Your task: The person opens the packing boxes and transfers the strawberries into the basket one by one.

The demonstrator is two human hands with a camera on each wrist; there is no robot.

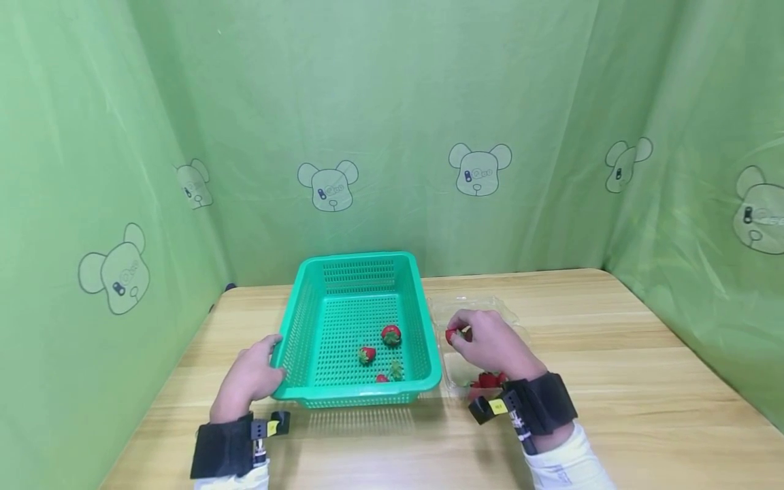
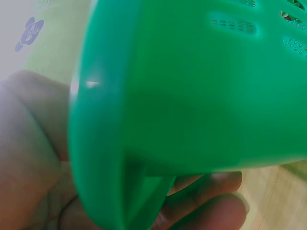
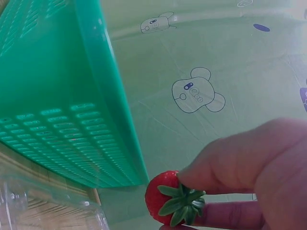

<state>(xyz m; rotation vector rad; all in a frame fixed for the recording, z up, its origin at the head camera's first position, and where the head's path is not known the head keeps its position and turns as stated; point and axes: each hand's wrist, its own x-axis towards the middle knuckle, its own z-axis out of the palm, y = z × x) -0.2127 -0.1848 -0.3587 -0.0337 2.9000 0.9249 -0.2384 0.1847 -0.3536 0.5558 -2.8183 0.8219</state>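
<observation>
A green perforated plastic basket (image 1: pixel 367 391) stands on the table with several strawberries (image 1: pixel 390 335) on its floor. My left hand (image 1: pixel 250 371) grips the basket's left side near the front corner; in the left wrist view, fingers (image 2: pixel 211 211) reach under the rim (image 2: pixel 103 110). My right hand (image 1: pixel 493 340) pinches one strawberry (image 3: pixel 165 199) between thumb and fingers, its leafy cap facing the right wrist camera. That hand is above a clear plastic box (image 1: pixel 456 371) to the right of the basket. More strawberries (image 1: pixel 488 380) lie in the box's front part, partly hidden by the hand and wrist.
The light wooden table (image 1: pixel 612 340) carries everything. Green curtains (image 1: pixel 392 102) with printed bear heads enclose its back and sides. The basket's right wall stands between the box and the basket's inside. The box's clear lid (image 1: pixel 468 304) seems folded back.
</observation>
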